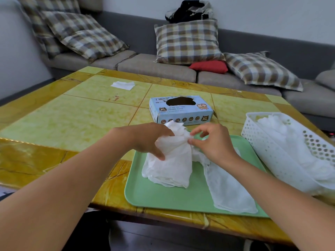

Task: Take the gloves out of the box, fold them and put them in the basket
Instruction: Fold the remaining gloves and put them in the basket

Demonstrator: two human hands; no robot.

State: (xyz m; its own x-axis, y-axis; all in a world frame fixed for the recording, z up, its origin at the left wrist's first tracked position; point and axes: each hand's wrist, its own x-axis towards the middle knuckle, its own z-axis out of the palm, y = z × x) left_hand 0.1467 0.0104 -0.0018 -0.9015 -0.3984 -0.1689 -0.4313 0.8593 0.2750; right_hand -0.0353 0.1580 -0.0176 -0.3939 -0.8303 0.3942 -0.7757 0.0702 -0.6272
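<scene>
A bunch of thin white gloves (172, 163) hangs over the green tray (163, 194). My left hand (150, 140) grips its upper part, while my right hand (212, 142) pinches a glove edge at the top of the bunch with thumb and forefinger. Another white glove (228, 189) lies flat on the tray under my right forearm. The light-blue glove box (181, 110) stands just behind the hands, and its dark oval opening faces up. At the right, the white perforated basket (253, 134) holds several white gloves (293, 151).
A small white sheet (123, 85) lies on the far left of the yellow-green table (72, 120). A grey sofa (155, 67) with checked cushions and a red cushion (208, 67) runs behind the table. The table's near edge is just below the tray.
</scene>
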